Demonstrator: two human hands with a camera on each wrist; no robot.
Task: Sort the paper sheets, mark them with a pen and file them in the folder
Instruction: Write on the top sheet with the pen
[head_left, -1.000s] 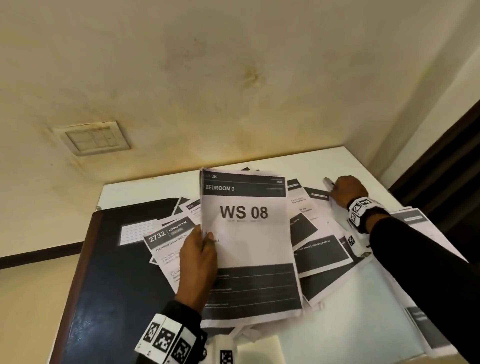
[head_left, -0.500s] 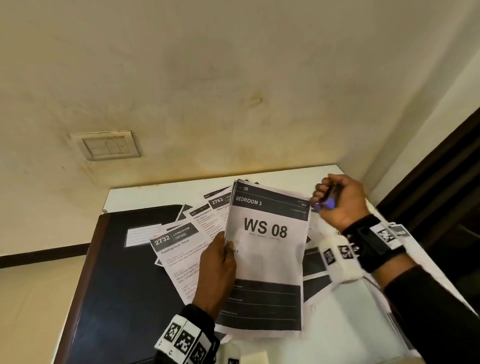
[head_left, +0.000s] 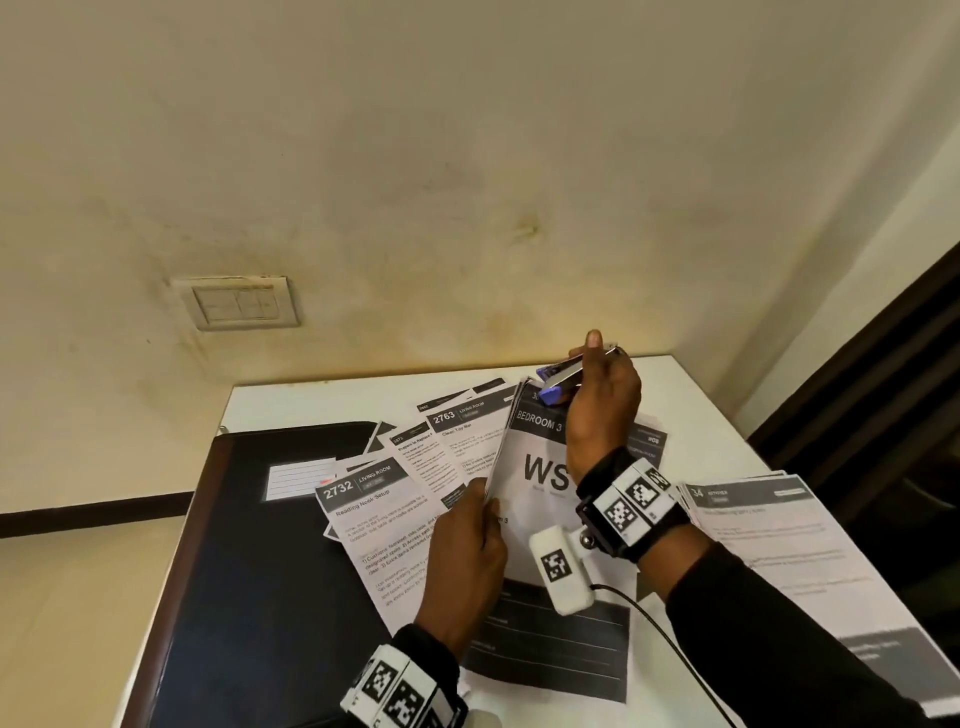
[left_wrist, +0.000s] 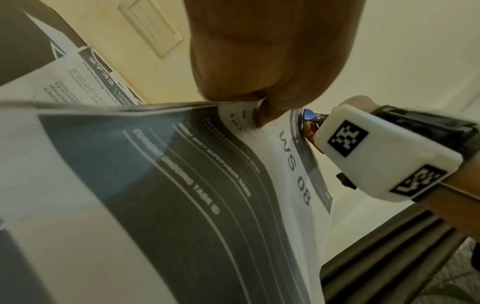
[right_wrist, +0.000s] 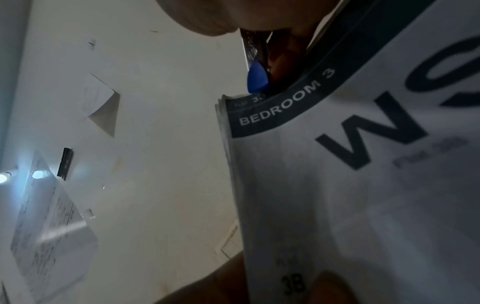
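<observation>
My left hand (head_left: 480, 525) pinches the left edge of a stack of sheets (head_left: 543, 475) headed "BEDROOM 3, WS 08" and holds it tilted up off the table. My right hand (head_left: 597, 400) grips a small blue and silver stapler (head_left: 561, 382) at the stack's top left corner. The right wrist view shows the stapler's blue end (right_wrist: 255, 79) touching that corner of the stack (right_wrist: 337, 185). The left wrist view shows my thumb (left_wrist: 262, 67) on the stack (left_wrist: 182, 174). A dark closed folder (head_left: 260, 571) lies to the left. No pen is visible.
Loose sheets numbered 2732 (head_left: 374, 514) and 2763 (head_left: 462, 431) fan out over the folder's right edge. Another pile of sheets (head_left: 779, 545) lies at the right on the white table (head_left: 691, 405). A wall with a switch plate (head_left: 241, 304) stands right behind the table.
My right hand picked the stapler up off the table's far right and brought it left to the stack's top left corner. My left hand kept holding the stack, which shifted right.
</observation>
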